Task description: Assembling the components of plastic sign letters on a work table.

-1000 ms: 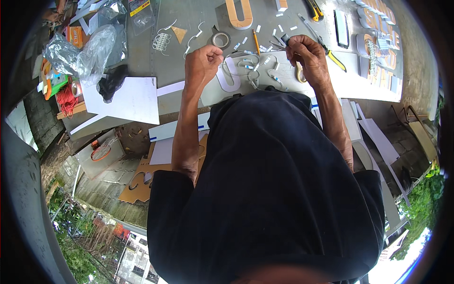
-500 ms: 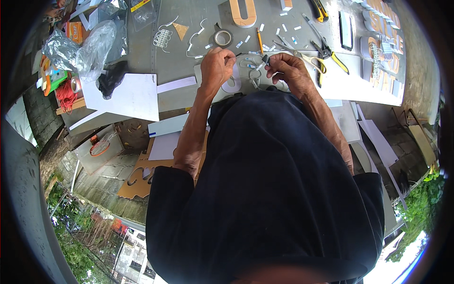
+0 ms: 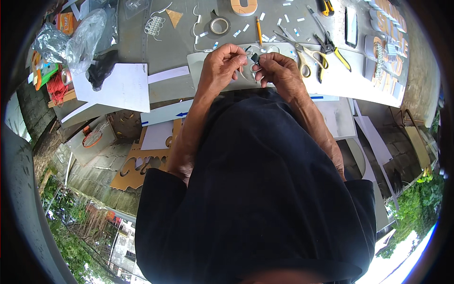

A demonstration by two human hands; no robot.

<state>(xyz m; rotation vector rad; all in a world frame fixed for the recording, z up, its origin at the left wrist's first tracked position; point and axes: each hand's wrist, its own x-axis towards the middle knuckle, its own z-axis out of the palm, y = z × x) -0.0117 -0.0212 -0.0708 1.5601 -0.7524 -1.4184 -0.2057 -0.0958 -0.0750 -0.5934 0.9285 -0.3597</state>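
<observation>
My right hand (image 3: pixel 280 71) pinches a small black piece (image 3: pixel 255 58) between thumb and forefinger; it may be tape, but its kind is unclear. Close beside it, my left hand (image 3: pixel 222 66) is closed, thumb against the fingers. What it grips is too small to make out. Thin pale wire (image 3: pixel 244 74) loops between and below both hands, partly hidden by the fingers. A grey tape roll (image 3: pixel 219 25), a pencil (image 3: pixel 259 31) and a string of wire with white modules (image 3: pixel 195 29) lie beyond the hands.
Cream-handled scissors (image 3: pixel 309 59), yellow-black pliers (image 3: pixel 333 51) and a phone (image 3: pixel 351 27) lie to the right. Cut-out letters (image 3: pixel 385 33) stand at the far right. Plastic bags (image 3: pixel 87 35) and a white sheet (image 3: pixel 124 87) are on the left. Several white bits are scattered beyond the pencil.
My hands have come closer together, the right one carrying the black piece toward the left. The whole view has shifted, so the table's things sit higher in the picture.
</observation>
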